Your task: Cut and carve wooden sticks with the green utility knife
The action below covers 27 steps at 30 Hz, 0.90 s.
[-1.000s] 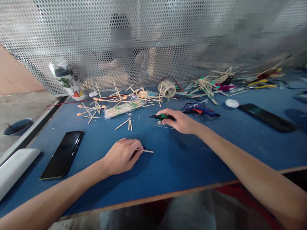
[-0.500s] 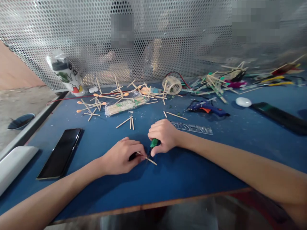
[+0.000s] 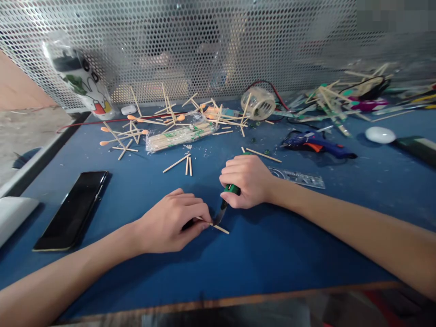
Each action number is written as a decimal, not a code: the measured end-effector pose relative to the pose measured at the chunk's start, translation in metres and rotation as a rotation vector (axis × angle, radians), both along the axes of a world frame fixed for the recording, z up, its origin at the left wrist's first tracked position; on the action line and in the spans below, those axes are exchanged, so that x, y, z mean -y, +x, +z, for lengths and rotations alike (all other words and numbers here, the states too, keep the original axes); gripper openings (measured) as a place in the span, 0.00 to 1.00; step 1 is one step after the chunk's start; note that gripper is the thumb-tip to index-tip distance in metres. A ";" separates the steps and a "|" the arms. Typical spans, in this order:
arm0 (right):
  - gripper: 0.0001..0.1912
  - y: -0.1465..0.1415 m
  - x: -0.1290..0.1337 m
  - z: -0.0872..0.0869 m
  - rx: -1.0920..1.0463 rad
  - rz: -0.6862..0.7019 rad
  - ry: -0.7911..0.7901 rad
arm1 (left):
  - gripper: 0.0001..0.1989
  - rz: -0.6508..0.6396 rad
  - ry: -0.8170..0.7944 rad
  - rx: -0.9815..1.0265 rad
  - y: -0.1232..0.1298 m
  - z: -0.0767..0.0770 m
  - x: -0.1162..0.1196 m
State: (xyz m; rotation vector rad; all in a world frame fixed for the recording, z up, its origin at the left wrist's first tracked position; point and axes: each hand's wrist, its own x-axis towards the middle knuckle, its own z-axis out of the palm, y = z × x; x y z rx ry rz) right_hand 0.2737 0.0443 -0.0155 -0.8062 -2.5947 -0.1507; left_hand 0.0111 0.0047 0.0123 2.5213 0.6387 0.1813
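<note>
Near the middle of the blue table, my left hand (image 3: pixel 179 220) pinches a thin wooden stick (image 3: pixel 222 229), whose free end pokes out to the right of the fingertips. My right hand (image 3: pixel 247 180) is wrapped round the green handle of a utility knife (image 3: pixel 232 188). The knife's blade slants down to the left and meets the stick just beside my left fingertips. Most of the handle is hidden in my right fist. Beyond my hands lie several short cut sticks (image 3: pixel 187 165), and a clear plastic ruler (image 3: pixel 299 177) is partly behind my right wrist.
A phone (image 3: pixel 73 211) lies at left. Farther back are a plastic pack of sticks (image 3: pixel 180 136), joined stick pieces, a clear round container (image 3: pixel 258 103), a blue glue gun (image 3: pixel 320 143) and a white oval object (image 3: pixel 380 135). A bottle (image 3: pixel 83 84) stands against the perforated metal screen (image 3: pixel 129 41).
The view has shifted, so the background things appear moved. My right hand has drawn slightly away from my left, and more of the knife blade shows. Both hands keep their hold.
</note>
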 end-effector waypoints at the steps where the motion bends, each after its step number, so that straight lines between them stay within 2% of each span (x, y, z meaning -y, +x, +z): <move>1: 0.22 0.000 0.000 0.000 0.005 0.002 0.009 | 0.07 0.001 -0.002 -0.001 0.000 0.000 0.000; 5: 0.23 -0.001 -0.003 0.001 0.039 0.020 0.052 | 0.05 0.020 -0.010 0.002 0.000 -0.001 -0.001; 12: 0.21 -0.008 -0.007 0.006 0.166 0.066 0.082 | 0.09 -0.041 -0.008 0.028 0.000 -0.002 -0.003; 19: 0.20 -0.021 0.000 0.009 0.223 0.093 0.036 | 0.09 -0.060 0.059 -0.009 0.001 -0.002 -0.004; 27: 0.22 -0.009 -0.013 0.007 0.191 0.134 0.060 | 0.10 -0.065 0.084 -0.004 0.002 -0.003 -0.005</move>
